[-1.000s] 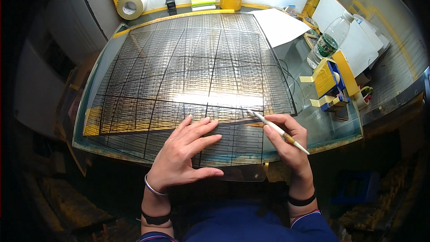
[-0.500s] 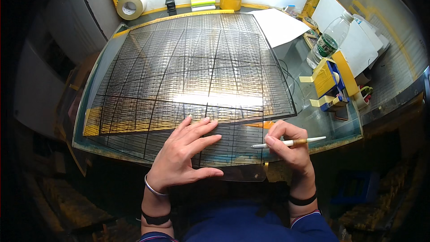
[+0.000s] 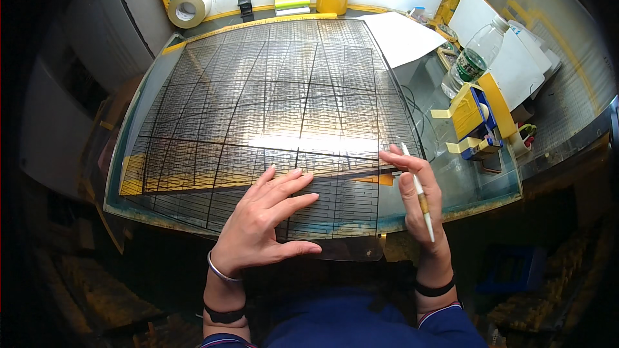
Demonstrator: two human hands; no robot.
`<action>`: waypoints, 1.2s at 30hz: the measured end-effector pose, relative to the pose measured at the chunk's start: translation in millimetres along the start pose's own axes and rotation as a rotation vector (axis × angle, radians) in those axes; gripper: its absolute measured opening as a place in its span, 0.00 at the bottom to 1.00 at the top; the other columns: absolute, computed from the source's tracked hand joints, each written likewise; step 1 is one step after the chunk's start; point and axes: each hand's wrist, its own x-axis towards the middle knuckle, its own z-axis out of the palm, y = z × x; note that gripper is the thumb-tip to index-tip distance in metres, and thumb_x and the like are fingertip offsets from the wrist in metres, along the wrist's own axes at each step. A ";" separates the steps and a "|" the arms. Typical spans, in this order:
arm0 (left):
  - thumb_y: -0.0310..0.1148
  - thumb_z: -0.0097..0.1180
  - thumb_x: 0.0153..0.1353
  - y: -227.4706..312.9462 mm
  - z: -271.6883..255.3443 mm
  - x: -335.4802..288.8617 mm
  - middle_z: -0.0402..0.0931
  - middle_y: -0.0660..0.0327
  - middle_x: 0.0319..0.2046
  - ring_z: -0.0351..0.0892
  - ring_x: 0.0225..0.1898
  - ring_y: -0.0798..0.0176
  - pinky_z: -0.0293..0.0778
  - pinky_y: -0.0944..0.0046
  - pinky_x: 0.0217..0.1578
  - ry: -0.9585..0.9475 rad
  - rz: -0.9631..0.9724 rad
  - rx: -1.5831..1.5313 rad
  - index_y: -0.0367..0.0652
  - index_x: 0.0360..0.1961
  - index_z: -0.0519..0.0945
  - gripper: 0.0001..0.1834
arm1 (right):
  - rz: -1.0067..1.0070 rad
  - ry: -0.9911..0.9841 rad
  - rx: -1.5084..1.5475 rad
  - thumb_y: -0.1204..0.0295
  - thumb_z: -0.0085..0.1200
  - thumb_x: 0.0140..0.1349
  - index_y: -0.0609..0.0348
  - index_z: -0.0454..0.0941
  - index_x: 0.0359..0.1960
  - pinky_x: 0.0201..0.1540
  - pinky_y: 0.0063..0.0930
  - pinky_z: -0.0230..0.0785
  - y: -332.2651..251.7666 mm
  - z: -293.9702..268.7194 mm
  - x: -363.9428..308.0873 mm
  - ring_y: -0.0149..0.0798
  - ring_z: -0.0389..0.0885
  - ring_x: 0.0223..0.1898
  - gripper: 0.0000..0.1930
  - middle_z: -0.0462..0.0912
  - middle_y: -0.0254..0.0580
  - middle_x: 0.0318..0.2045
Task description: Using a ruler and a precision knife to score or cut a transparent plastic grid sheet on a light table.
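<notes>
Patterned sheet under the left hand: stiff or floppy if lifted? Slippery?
Likely semi-stiff: the sheet looks thin, yet its part past the table's front edge shows no obvious sag. Perhaps slippery, since strong glare suggests a smooth face. Probably light for its spread, being so thin.

Left hand point(image 3: 267, 216) is lying, fingers spread, on line-patterned transparent sheets point(image 3: 271, 100); bright glare is crossing their middle. Right hand point(image 3: 431, 183) is holding slim white pen-like tool point(image 3: 424, 205) with brownish band, its fingertips pointing toward sheets' right side, contact unclear. Sheets are lying on glass tabletop point(image 3: 477, 183). Clear bottle point(image 3: 476, 55) with green label is standing at right, beyond blue-and-yellow tape dispenser point(image 3: 467, 113). Tape roll point(image 3: 201, 3) and yellow tub point(image 3: 333, 4) are sitting along far edge; white paper point(image 3: 403, 38) is lying beside sheets.
</notes>
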 end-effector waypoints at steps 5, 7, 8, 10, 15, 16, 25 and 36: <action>0.58 0.78 0.43 1.5 -0.1 0.6 0.76 0.52 0.65 0.69 0.71 0.48 0.54 0.37 0.74 -0.001 -0.004 -0.001 0.45 0.56 0.84 0.42 | -0.018 -0.111 -0.200 0.63 0.49 0.78 0.59 0.73 0.57 0.77 0.52 0.46 -0.9 6.0 0.7 0.62 0.54 0.78 0.15 0.74 0.62 0.66; 0.58 0.78 0.43 2.6 -1.1 1.3 0.76 0.52 0.65 0.69 0.71 0.48 0.54 0.37 0.74 -0.006 -0.009 0.002 0.45 0.57 0.83 0.42 | -0.067 -0.148 -0.274 0.64 0.52 0.76 0.57 0.73 0.57 0.77 0.55 0.44 0.3 7.0 2.3 0.62 0.55 0.77 0.15 0.75 0.62 0.66; 0.58 0.78 0.43 3.0 -1.1 1.5 0.76 0.52 0.65 0.69 0.71 0.48 0.54 0.37 0.74 -0.009 -0.012 0.003 0.44 0.57 0.83 0.42 | -0.094 -0.164 -0.310 0.64 0.52 0.76 0.56 0.73 0.57 0.77 0.56 0.44 -0.1 7.6 2.8 0.62 0.56 0.77 0.14 0.75 0.61 0.66; 0.57 0.78 0.43 3.6 -1.6 1.5 0.76 0.52 0.65 0.69 0.71 0.48 0.54 0.37 0.74 -0.009 -0.016 0.002 0.44 0.57 0.83 0.42 | -0.127 -0.225 -0.327 0.64 0.53 0.75 0.57 0.74 0.55 0.77 0.56 0.46 -3.3 8.0 4.3 0.61 0.62 0.74 0.13 0.78 0.59 0.62; 0.57 0.78 0.44 5.1 -2.7 2.6 0.76 0.52 0.65 0.69 0.71 0.48 0.53 0.38 0.74 -0.007 -0.013 -0.001 0.43 0.57 0.83 0.42 | -0.038 -0.705 0.233 0.67 0.51 0.76 0.61 0.78 0.43 0.65 0.50 0.70 -10.7 -18.7 9.7 0.49 0.89 0.47 0.09 0.89 0.49 0.41; 0.56 0.79 0.44 4.4 -2.1 1.9 0.76 0.52 0.65 0.69 0.71 0.49 0.53 0.38 0.74 -0.006 -0.015 -0.002 0.43 0.57 0.83 0.42 | 0.214 -0.569 0.397 0.67 0.48 0.77 0.63 0.78 0.38 0.38 0.29 0.81 -17.1 -20.7 -5.5 0.33 0.86 0.25 0.13 0.88 0.46 0.29; 0.42 0.80 0.47 0.6 1.3 3.6 0.78 0.51 0.62 0.75 0.67 0.50 0.61 0.43 0.71 0.102 -0.017 -0.137 0.41 0.57 0.83 0.35 | 0.244 -0.022 0.447 0.61 0.47 0.79 0.62 0.75 0.36 0.19 0.14 0.62 -1.1 -11.1 -11.9 0.23 0.76 0.17 0.17 0.82 0.40 0.26; 0.27 0.70 0.61 -3.4 -67.6 -61.4 0.82 0.47 0.55 0.80 0.60 0.54 0.71 0.57 0.63 0.562 -0.182 -0.350 0.34 0.53 0.83 0.19 | 0.302 0.003 0.337 0.62 0.50 0.78 0.62 0.76 0.35 0.19 0.15 0.61 -3.7 -9.4 -12.4 0.25 0.79 0.19 0.16 0.81 0.38 0.26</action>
